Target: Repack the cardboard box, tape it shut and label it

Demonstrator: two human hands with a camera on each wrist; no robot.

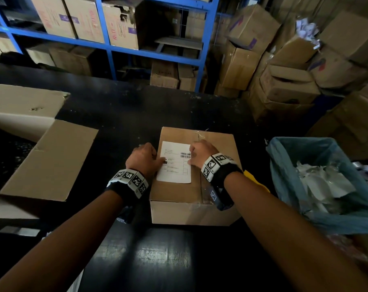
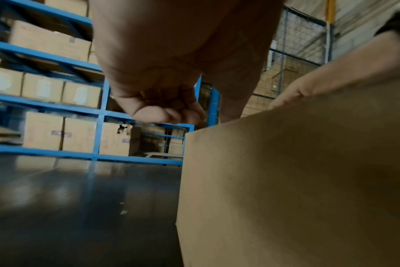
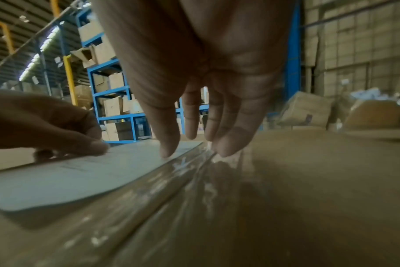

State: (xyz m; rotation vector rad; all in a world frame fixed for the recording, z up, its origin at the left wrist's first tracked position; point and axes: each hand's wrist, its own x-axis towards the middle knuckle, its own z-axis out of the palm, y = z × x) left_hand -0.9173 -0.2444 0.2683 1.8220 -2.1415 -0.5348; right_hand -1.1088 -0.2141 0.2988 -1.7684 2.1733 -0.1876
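— What did the room and the surface look like?

— A dark, glossy worktop (image 1: 124, 114) stood in a dim warehouse. Blue shelving (image 1: 107, 47) full of cartons ran behind it, more cartons (image 1: 284, 76) were heaped to the right, and a bin lined with a blue bag (image 1: 288, 157) of paper scraps stood at the worktop's right side. An opened, flattened carton (image 1: 50, 161) lay on the left.

— And the cardboard box?

— The cardboard box (image 1: 179, 199) sat closed near the front middle of the worktop, clear tape (image 3: 185, 180) running along its top seam, a white label (image 1: 174, 165) lying on the lid left of the tape.

— The hands?

— The left hand (image 1: 144, 158) had its fingers curled under, holding nothing, while its thumb pressed the label's left edge. The right hand (image 1: 200, 153) was relaxed, fingers nearly straight, the fingertips (image 3: 169, 150) touching the label's right edge beside the tape.

— Room to move?

— The box's left side stood apart from the flattened carton, bare worktop between them; the bin was near on the right.
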